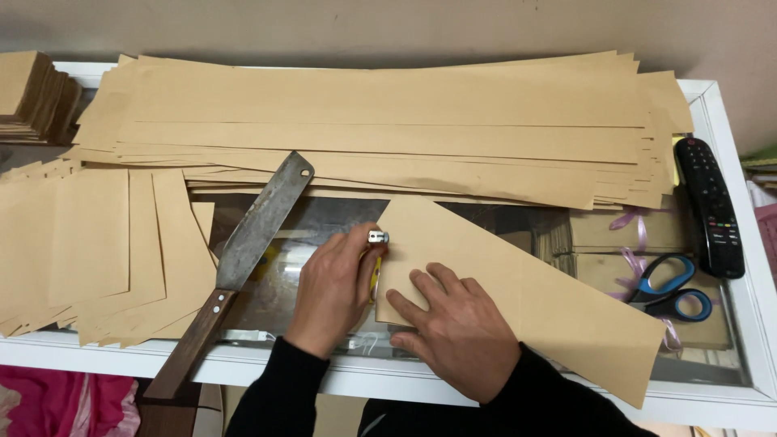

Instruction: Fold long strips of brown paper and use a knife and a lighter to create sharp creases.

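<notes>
The right hand [457, 328] is pressed flat, fingers spread, on the brown paper strip [526, 295] — the left hand [332, 291] pinches a small yellow cutter [377, 243]; the strip is best held firm.

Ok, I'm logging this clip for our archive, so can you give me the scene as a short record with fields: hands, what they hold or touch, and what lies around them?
left hand: grips a small yellow tool with a metal tip, at the paper's left edge
right hand: flat on a brown paper strip
surface: white-framed glass table
left of hands: cleaver with wooden handle, cut paper pieces
behind: stack of long brown strips
right: scissors, black remote
</notes>
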